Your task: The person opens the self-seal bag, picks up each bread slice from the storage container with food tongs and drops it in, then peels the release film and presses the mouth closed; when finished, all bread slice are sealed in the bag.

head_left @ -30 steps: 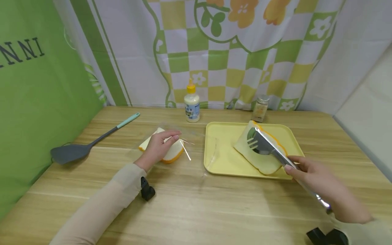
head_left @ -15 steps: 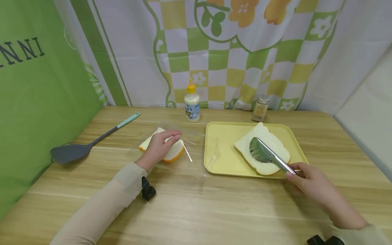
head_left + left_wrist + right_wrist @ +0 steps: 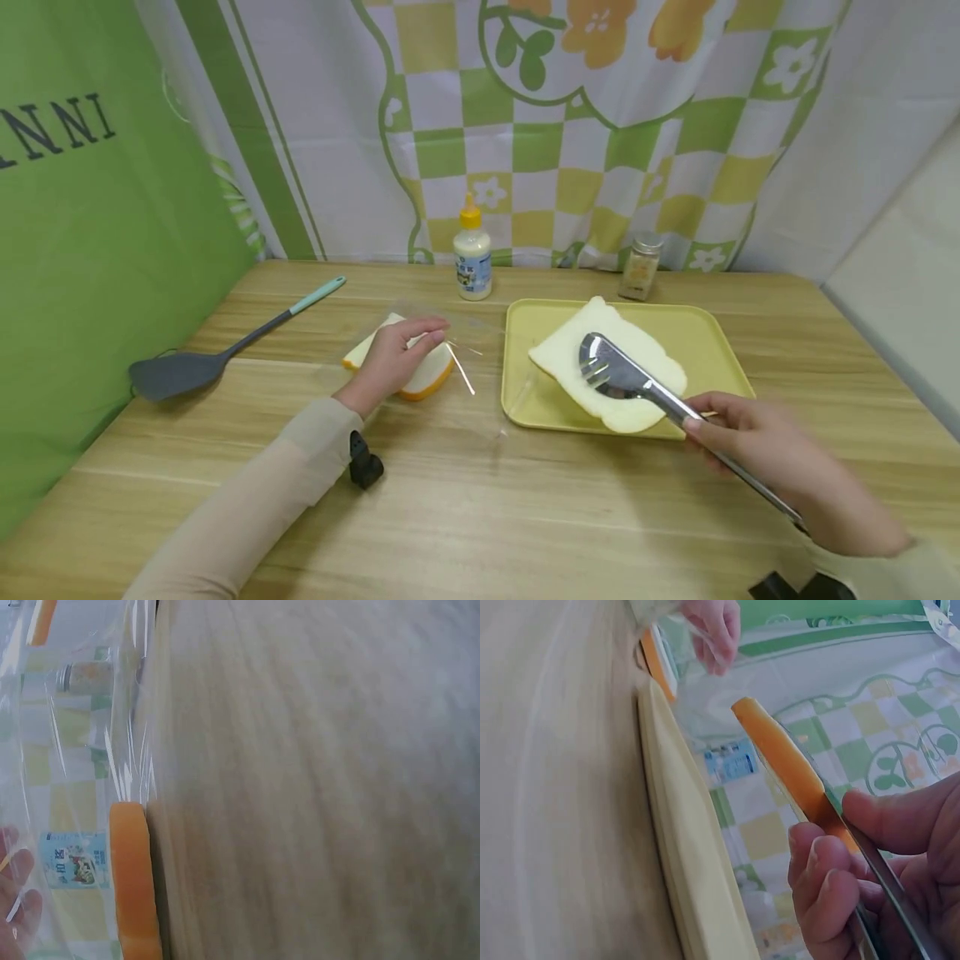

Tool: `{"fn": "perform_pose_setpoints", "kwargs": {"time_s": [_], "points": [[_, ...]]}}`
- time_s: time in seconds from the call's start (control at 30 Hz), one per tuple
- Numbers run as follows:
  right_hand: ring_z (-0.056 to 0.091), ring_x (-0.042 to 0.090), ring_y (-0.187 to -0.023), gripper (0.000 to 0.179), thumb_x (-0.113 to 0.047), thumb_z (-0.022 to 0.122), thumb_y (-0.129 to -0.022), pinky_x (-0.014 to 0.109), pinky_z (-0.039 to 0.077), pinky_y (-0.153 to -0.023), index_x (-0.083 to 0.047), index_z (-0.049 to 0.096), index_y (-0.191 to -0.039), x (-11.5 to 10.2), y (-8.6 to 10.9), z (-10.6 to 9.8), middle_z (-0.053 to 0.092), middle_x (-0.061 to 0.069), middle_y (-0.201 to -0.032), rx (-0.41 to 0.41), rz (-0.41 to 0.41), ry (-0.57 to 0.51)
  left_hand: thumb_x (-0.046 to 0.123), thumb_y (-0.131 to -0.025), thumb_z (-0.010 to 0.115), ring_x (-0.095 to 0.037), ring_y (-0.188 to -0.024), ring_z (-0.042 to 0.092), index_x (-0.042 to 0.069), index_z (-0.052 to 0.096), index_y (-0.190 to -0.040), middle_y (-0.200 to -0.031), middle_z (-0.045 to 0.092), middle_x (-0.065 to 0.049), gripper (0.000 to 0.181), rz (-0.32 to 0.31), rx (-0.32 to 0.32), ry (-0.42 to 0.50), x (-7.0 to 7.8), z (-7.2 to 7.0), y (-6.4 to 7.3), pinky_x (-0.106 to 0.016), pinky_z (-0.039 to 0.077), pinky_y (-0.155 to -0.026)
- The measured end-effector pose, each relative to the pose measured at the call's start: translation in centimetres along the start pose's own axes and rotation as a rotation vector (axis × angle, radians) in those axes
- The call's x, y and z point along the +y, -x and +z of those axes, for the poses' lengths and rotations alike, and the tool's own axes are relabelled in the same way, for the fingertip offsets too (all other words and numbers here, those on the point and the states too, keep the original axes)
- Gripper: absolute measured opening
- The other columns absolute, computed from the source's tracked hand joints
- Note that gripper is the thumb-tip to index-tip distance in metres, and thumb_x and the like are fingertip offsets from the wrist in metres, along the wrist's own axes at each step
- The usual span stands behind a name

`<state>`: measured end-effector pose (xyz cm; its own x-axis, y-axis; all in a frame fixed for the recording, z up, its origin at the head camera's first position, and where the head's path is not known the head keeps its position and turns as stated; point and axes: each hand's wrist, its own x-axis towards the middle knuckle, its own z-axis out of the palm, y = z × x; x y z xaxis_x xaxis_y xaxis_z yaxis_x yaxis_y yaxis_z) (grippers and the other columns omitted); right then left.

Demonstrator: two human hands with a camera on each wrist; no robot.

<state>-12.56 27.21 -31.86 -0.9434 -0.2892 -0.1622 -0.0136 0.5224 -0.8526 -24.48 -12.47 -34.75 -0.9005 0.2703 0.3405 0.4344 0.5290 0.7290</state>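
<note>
Gripping silver tongs (image 3: 663,397) in curled fingers, the right hand (image 3: 757,442) holds a bread slice (image 3: 641,343) out past its fingertips, above the yellow tray (image 3: 716,358). The left hand (image 3: 393,358) pinches a clear bag (image 3: 124,735), with more bread (image 3: 429,379) under its fingers.

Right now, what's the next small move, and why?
Probably lower the bread slice onto the yellow tray: the right hand grips the tongs that clamp it, and the right-wrist view shows a gap between slice and tray.
</note>
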Motion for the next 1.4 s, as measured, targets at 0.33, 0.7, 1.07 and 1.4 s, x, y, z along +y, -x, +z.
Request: {"fn": "perform_pose_setpoints", "kwargs": {"time_s": [0.33, 0.7, 1.07, 1.4], "points": [[0.048, 0.007, -0.056, 0.032, -0.011, 0.046, -0.097, 0.022, 0.043, -0.046, 0.015, 0.044, -0.115, -0.9, -0.3, 2.6, 0.054, 0.006, -0.078, -0.151, -0.060, -0.125, 0.019, -0.092, 0.058, -0.027, -0.115, 0.055, 0.003, 0.068, -0.110, -0.118, 0.064, -0.012, 0.026, 0.013, 0.000, -0.017, -0.1, 0.0, -0.1, -0.041, 0.041, -0.102], [0.048, 0.008, -0.055, 0.034, -0.016, 0.049, -0.096, 0.021, 0.044, -0.047, 0.013, 0.047, -0.113, -2.0, -1.7, 4.5, 0.055, 0.007, -0.077, -0.241, -0.001, -0.160, 0.020, -0.093, 0.057, -0.027, -0.116, 0.055, 0.003, 0.068, -0.111, -0.119, 0.063, -0.012, 0.027, -0.014, -0.019, -0.038, 0.3, 0.1, -0.1, -0.041, 0.040, -0.102], [0.047, 0.009, -0.054, 0.031, -0.016, 0.050, -0.095, 0.021, 0.044, -0.047, 0.011, 0.051, -0.109, -2.7, -3.2, 5.3, 0.056, 0.007, -0.074, -0.281, 0.006, -0.127, 0.017, -0.093, 0.057, -0.027, -0.116, 0.055, 0.001, 0.067, -0.110, -0.119, 0.063, -0.013, 0.026, -0.005, -0.026, 0.003, 0.4, 0.1, -0.1, -0.039, 0.041, -0.102], [0.047, 0.010, -0.053, 0.024, -0.010, 0.051, -0.094, 0.022, 0.043, -0.047, 0.010, 0.052, -0.105, -4.3, -5.5, 5.8, 0.056, 0.007, -0.069, -0.279, 0.014, -0.088, 0.020, -0.093, 0.057, -0.026, -0.116, 0.056, 0.003, 0.068, -0.111, -0.119, 0.063, -0.011, 0.027, -0.058, -0.031, -0.018, 0.6, 0.2, -0.1, -0.039, 0.044, -0.098]]}}
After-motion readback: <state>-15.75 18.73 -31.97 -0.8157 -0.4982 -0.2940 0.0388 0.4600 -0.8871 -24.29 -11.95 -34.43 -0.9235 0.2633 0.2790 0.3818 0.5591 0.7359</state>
